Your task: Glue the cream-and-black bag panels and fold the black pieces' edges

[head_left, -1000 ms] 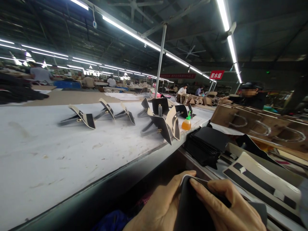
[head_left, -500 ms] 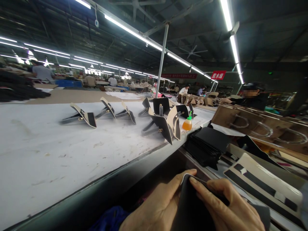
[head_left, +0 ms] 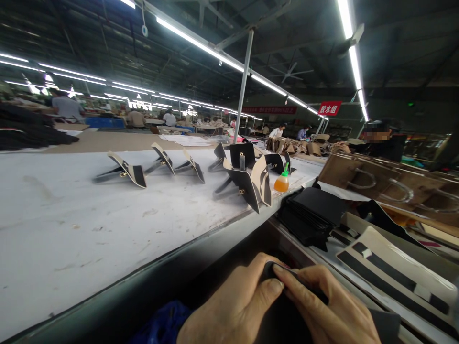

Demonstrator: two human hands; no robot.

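Observation:
Both my hands grip a black leather-like panel low in front of me, off the table's edge. My left hand is closed on its top edge, with the thumb lying across the near face. Close beside it, my right hand pinches the same edge, fingertips almost touching the left thumb. Much of the panel is hidden by the hands and the bottom of the view. A grey-black flap shows to the right of my right hand.
Several black-and-cream panels with metal clasps stand on the white table. By its edge is a bottle of amber liquid. At right lie a black stack, cream panels with black strips and brown bags. A person is beyond.
My left thumb has come over onto the near face of the panel, and the pale edge seen before is now covered. The right hand has shifted slightly left. The view has moved a little.

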